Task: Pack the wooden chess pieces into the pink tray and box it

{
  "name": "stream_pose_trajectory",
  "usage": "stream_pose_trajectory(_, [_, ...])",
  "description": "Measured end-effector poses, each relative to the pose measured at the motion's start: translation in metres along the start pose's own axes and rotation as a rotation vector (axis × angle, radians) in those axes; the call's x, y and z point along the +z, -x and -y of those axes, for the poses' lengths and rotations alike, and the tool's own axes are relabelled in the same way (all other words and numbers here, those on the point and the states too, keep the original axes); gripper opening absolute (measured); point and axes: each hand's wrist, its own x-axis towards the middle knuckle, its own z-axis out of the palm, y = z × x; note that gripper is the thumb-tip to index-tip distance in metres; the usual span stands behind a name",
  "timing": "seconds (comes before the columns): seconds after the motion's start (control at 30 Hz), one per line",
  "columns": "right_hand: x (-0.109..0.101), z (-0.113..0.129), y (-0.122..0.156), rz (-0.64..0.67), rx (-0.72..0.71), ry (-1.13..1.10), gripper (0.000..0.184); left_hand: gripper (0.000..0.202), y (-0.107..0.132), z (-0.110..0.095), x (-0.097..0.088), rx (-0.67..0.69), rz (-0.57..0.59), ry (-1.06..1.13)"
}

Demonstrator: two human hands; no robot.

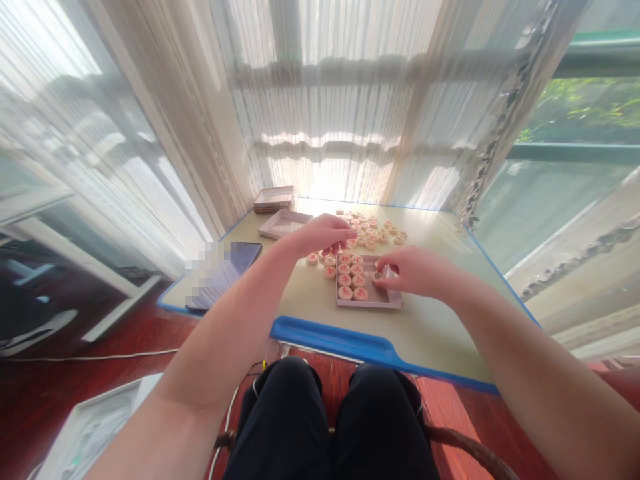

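Chinese chess pieces, round and pale with red characters, stand in two columns in the left part of a shallow box. My right hand is at the box's right side, thumb and fingers pinching a chess piece with a dark character. My left hand hangs over loose chess pieces just behind the box, fingers bent and apart. I see nothing held in it, though its fingertips partly hide the pieces below. More loose chess pieces lie spread beyond both hands.
On the pale, blue-edged table are an open shallow tray, a stack of boxes and a phone-like dark device at the left. A blue trough runs along the front edge. Curtains hang behind.
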Motion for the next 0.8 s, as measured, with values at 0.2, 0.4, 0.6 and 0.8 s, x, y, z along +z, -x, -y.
stream_pose_trajectory(0.2, [-0.0019,-0.0006,0.0014,0.055,-0.011,-0.014,0.025,0.023,0.004,-0.0069,0.0046,-0.015,-0.001,-0.073])
stream_pose_trajectory(0.4, [-0.0013,-0.0019,0.0022,-0.007,-0.034,-0.049,0.028,0.023,0.0004,-0.0037,0.0056,0.034,-0.129,-0.169])
stream_pose_trajectory(0.6, [0.0015,-0.0042,0.0012,0.016,-0.091,-0.099,0.018,0.023,0.0004,-0.0041,0.0049,0.041,-0.152,-0.199])
stream_pose_trajectory(0.8, [-0.0025,-0.0051,0.0007,0.031,-0.023,-0.055,0.017,0.023,0.0006,-0.0037,0.0048,0.041,-0.151,-0.221])
